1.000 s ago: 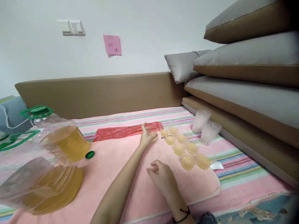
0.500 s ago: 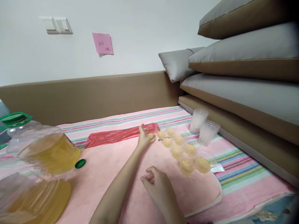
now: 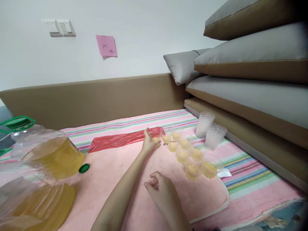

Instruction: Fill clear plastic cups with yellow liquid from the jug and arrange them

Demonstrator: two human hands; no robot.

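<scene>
My left hand (image 3: 149, 142) reaches out over the far part of the pink cloth. Its thumb and fingers are around a clear plastic cup (image 3: 157, 134) with yellow liquid in the bottom. Right of that stand several more clear cups (image 3: 182, 156) in two rough rows, each with a little yellow liquid. Nearer to me, my right hand (image 3: 160, 186) hovers above the pink cloth (image 3: 154, 208), fingers loosely curled and thumb apart, with nothing visible in it. At the left are two large clear jugs of yellow liquid, a far jug (image 3: 57, 157) and a near jug (image 3: 48, 205).
Two stacks of clear cups, a far stack (image 3: 204, 125) and a near stack (image 3: 215, 136), stand by the grey and brown cushions (image 3: 250, 93). A red plastic bag (image 3: 117, 141) lies behind the cloth. A green cap (image 3: 84, 168) rests beside the far jug.
The view has shifted very slightly, moving the jugs and cap a little to the right. Both hands keep nearly the same pose, the left still around the cup.
</scene>
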